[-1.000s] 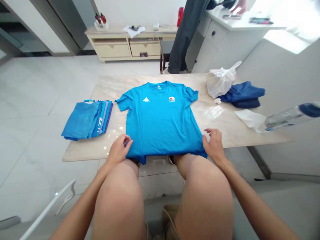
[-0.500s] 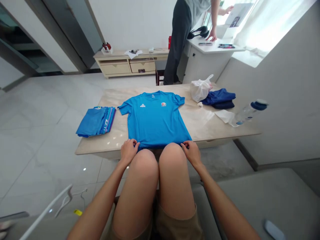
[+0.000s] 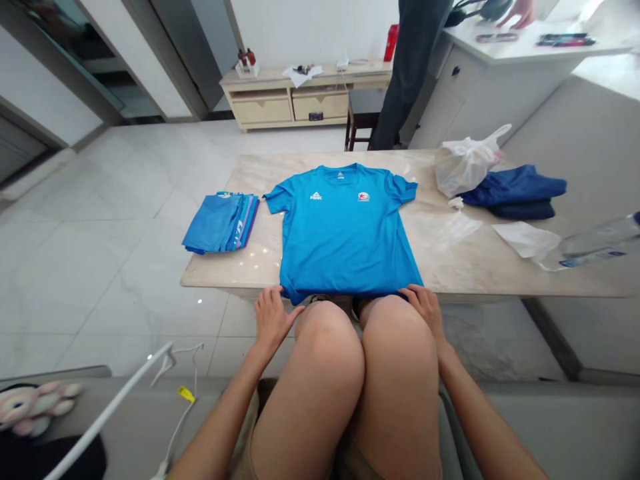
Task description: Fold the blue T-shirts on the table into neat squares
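Observation:
A blue short-sleeved T-shirt (image 3: 345,233) lies spread front up on the table, collar away from me. Its hem hangs slightly over the near edge. At the hem's left corner is my left hand (image 3: 271,319), open, with the thumb spread away from the fingers and fingertips by the cloth. My right hand (image 3: 426,308) rests its outstretched fingers on the hem's right corner; its thumb is hidden by my knee. Left of the shirt sits a stack of folded blue clothes (image 3: 215,223).
On the table's right side are a white plastic bag (image 3: 465,167), dark blue folded clothing (image 3: 520,190), a tissue (image 3: 525,238) and a clear bottle (image 3: 600,240). A person (image 3: 413,67) stands beyond the table. A white hanger (image 3: 115,407) is at lower left.
My left hand has loosened from the hem and its thumb has spread. The right hand's fingers have straightened at their corner. My view has tilted down and shifted left.

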`<state>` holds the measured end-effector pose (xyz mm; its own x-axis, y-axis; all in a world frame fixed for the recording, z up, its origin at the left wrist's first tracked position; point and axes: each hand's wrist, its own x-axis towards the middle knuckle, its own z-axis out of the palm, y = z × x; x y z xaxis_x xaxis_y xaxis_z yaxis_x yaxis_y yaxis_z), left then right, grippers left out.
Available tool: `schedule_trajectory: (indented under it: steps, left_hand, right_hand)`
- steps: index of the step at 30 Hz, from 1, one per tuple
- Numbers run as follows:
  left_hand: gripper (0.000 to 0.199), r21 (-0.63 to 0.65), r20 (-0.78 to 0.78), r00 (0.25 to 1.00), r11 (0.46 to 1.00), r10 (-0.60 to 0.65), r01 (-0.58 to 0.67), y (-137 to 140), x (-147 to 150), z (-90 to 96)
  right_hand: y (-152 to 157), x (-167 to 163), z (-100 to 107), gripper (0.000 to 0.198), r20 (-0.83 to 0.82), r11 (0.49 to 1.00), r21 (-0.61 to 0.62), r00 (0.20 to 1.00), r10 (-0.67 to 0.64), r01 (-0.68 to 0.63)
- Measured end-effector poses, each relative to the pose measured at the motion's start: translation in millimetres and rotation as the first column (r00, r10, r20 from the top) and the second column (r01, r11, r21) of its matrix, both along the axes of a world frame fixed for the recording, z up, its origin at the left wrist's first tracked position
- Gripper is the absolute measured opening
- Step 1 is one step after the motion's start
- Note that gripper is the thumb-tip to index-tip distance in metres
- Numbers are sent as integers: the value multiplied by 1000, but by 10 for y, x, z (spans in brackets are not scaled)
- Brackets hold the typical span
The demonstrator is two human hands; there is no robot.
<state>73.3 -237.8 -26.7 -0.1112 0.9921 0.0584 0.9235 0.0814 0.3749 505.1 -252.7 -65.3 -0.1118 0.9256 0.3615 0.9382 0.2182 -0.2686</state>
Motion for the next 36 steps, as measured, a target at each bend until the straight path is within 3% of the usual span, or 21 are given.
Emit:
schedule_trajectory:
  steps: [3,5,7,10,12,14,17,19,21,23,26,30,33,36]
  left_hand:
    - [35,3,-107,994,1000,14,-14,38,123,-60]
    - [18,22,-84,996,1000,-2,3,107,71,-39]
    - [9,43,-5,998,997,-70,70,194,-50,30]
    - [12,64,221,960,985,-172,161,387,-249,212]
    - [19,59,442,881,985,-169,159,577,-331,371]
    - [31,23,646,758,995,-85,92,803,-355,527]
    - [46,-125,754,645,991,120,-39,1120,-316,668]
    - [47,-213,695,683,971,226,-104,1246,-278,666]
    - [47,-208,573,783,967,243,-148,1275,-249,601]
    - [51,-121,412,892,982,185,-148,1220,-221,505]
    - [62,-3,171,985,1000,8,-8,1080,-166,375]
    - [52,-18,50,973,973,-227,229,1018,-98,279]
    - [30,-68,73,953,952,-294,299,1081,-101,287]
    - [14,-7,69,942,944,-329,330,1105,-130,367]
  right_hand:
    - [75,83,79,23,62,990,85,992,107,-112]
    - [112,139,185,23,72,986,51,985,155,-159]
    - [155,191,310,23,24,984,-23,984,178,-178]
    - [294,260,526,17,-169,975,-131,973,158,-181]
    - [464,305,681,15,-351,973,-163,931,99,-165]
    - [682,355,811,18,-507,982,-154,862,19,-112]
    - [989,428,888,20,-576,982,-188,808,-121,13]
    - [1095,444,854,18,-503,970,-219,840,-204,104]
    - [1091,407,789,19,-386,973,-169,898,-211,156]
    - [996,312,728,19,-278,990,-85,952,-130,110]
    - [802,116,664,25,-114,995,-64,991,65,-73]
    - [691,-36,589,19,37,970,-114,974,222,-216]
    - [735,-20,563,20,30,974,-107,979,204,-200]
    - [769,19,607,18,-92,983,-79,983,157,-164]
